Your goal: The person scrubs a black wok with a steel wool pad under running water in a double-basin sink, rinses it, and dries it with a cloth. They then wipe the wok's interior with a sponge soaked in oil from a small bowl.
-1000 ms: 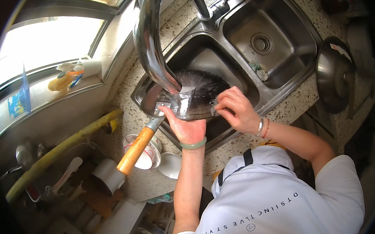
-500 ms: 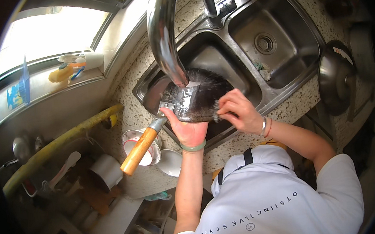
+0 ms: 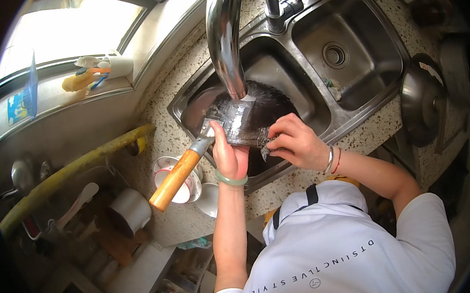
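A dark wok (image 3: pixel 278 101) with a wooden handle (image 3: pixel 175 181) is tilted in the left basin of the sink. Water from the curved tap (image 3: pixel 227 49) runs over its inner surface. My left hand (image 3: pixel 230 155) holds the wok at its near edge, thumb up beside the metal handle joint, the other fingers hidden beneath. Pinched in my right hand (image 3: pixel 302 143) is a metal scouring pad (image 3: pixel 264 143), pressed against the near rim of the wok.
Stacked bowls (image 3: pixel 165 167) and a white dish (image 3: pixel 209 200) stand on the speckled counter, left of my left forearm. A pan lid (image 3: pixel 422 100) leans at the right. Over the counter's left side runs a yellow pole (image 3: pixel 79 179). A scrap lies in the right basin (image 3: pixel 365 56).
My right hand and the scouring pad have moved slightly left along the wok's rim. My left hand has turned, its thumb now more upright, and the wok has tilted a little.
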### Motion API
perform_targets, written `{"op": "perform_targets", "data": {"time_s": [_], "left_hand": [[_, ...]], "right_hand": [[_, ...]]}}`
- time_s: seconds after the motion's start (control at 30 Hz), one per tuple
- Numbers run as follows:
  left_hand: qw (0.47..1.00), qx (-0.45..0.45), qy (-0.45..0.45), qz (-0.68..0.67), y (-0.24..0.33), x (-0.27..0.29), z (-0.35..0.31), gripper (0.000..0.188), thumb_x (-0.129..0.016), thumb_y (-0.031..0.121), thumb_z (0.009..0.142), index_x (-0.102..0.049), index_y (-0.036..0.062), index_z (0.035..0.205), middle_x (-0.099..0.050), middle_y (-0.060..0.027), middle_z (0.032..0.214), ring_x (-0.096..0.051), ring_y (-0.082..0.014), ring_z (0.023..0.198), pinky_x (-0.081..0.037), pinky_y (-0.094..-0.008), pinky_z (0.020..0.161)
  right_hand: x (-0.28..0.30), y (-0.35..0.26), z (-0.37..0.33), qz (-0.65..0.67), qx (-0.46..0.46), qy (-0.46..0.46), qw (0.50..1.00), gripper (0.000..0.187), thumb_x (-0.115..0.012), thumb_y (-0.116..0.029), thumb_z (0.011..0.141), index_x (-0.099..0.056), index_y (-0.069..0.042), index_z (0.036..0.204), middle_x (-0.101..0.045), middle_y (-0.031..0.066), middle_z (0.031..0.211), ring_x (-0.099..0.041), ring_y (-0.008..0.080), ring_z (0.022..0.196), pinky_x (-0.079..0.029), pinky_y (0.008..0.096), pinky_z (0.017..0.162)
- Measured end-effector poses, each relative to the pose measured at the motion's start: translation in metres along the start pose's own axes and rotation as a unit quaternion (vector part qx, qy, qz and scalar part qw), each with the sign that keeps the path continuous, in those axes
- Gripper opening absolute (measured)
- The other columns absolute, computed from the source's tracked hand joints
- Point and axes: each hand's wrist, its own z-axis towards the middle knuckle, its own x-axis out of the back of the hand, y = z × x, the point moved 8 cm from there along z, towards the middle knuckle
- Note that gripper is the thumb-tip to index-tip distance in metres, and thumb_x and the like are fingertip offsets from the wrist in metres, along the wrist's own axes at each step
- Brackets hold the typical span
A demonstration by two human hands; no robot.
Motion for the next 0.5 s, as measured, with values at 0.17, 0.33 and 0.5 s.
{"op": "perform_targets", "data": {"time_s": [0.17, 0.33, 0.5], "left_hand": [[1.000, -0.023, 0.008, 0.018, 0.003, -0.004, 0.001, 0.052, -0.031, 0.045, 0.104, -0.049, 0.0033, 0.129, -0.059, -0.0076, 0.122, -0.057, -0.0206, 0.110, -0.045, -0.0375, 0.097], [0.999, 0.026, -0.002, 0.044, -0.004, 0.024, 0.003, 0.052, -0.032, 0.047, 0.103, -0.054, 0.0019, 0.117, -0.062, -0.0046, 0.105, -0.059, -0.0148, 0.093, -0.048, -0.0299, 0.086], [0.999, 0.004, -0.032, -0.003, -0.001, 0.016, 0.008, 0.053, -0.030, 0.046, 0.104, -0.053, 0.0017, 0.121, -0.060, -0.0063, 0.113, -0.057, -0.0168, 0.103, -0.045, -0.0332, 0.093]], "right_hand": [[-0.023, -0.015, 0.009, -0.084, 0.068, 0.036, 0.993, 0.016, -0.064, -0.004, 0.066, -0.060, -0.004, 0.082, -0.057, 0.0080, 0.092, -0.054, 0.0277, 0.091, -0.050, 0.0352, 0.079], [-0.049, -0.034, 0.045, -0.077, 0.106, 0.053, 0.990, 0.016, -0.063, -0.004, 0.063, -0.056, -0.004, 0.078, -0.057, 0.0070, 0.094, -0.057, 0.0262, 0.091, -0.051, 0.0345, 0.079], [-0.032, -0.024, 0.031, -0.069, 0.105, 0.042, 0.991, 0.017, -0.063, -0.004, 0.064, -0.059, -0.004, 0.080, -0.058, 0.0070, 0.095, -0.057, 0.0269, 0.093, -0.051, 0.0351, 0.081]]}}
